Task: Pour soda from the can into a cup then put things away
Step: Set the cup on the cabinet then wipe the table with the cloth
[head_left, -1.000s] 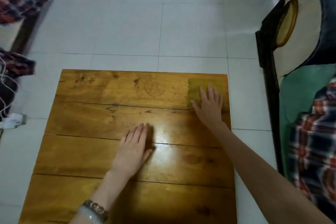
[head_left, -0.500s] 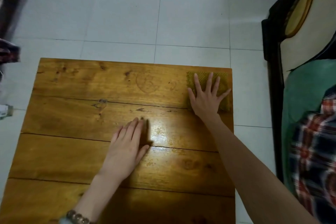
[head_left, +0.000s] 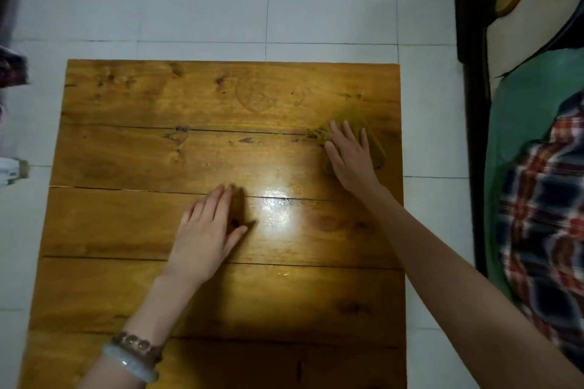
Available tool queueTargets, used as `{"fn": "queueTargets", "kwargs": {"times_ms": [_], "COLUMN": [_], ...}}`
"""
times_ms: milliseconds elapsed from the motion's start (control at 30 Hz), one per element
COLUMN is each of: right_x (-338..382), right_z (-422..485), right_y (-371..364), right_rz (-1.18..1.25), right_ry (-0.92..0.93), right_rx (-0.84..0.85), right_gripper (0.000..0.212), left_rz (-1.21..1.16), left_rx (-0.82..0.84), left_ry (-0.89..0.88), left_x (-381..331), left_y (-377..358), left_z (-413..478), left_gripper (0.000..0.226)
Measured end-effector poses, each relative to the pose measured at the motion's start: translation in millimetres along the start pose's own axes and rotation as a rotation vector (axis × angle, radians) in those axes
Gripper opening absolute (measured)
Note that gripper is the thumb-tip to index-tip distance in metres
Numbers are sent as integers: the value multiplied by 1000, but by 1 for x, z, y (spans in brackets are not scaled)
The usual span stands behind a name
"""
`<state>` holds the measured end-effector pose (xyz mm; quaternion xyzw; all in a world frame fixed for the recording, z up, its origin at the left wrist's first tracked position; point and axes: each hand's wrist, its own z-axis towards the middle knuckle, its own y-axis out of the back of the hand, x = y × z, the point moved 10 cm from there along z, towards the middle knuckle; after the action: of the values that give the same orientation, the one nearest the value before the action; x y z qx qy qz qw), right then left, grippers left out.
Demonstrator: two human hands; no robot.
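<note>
Our left hand (head_left: 205, 237) lies palm down, low and near the middle of the view. Its fingers are straight and close together, pointing up and slightly right, with the thumb angled out to the right. The bare left forearm (head_left: 155, 306) runs down toward the bottom left, and the wrist wears a beaded bracelet (head_left: 136, 343) and a pale bangle (head_left: 129, 364). Our right hand (head_left: 350, 163) reaches farther out on the right, also palm down, fingers straight and a little spread, their tips blurred. The bare right forearm (head_left: 458, 278) stretches in from the bottom right corner.

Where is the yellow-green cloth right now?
In the head view, the cloth lies near the far right edge of the wooden table, under the right hand.
</note>
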<state>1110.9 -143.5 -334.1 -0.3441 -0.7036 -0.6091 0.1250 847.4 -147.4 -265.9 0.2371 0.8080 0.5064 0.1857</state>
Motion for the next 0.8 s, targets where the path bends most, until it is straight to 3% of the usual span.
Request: {"fn": "queueTargets", "kwargs": {"times_ms": [267, 467, 567, 800], "right_x": [2, 35, 58, 123], "right_z": [-78, -125, -145, -231], "right_y": [-33, -84, -108, -184], "right_rz": [-63, -436, -472, -482], "right_ry": [0, 6, 29, 235], "right_rx": [-11, -39, -57, 102], "right_gripper": [56, 59, 59, 58], "left_rz": [-67, -46, -56, -76], "left_rx": [9, 120, 132, 150], "left_ry": [-14, -4, 11, 57], "left_x": [-1, 9, 18, 36], "left_y": [-33, -78, -97, -133], "left_z": [-45, -92, -113, -147], "left_gripper": [75, 104, 118, 133]}}
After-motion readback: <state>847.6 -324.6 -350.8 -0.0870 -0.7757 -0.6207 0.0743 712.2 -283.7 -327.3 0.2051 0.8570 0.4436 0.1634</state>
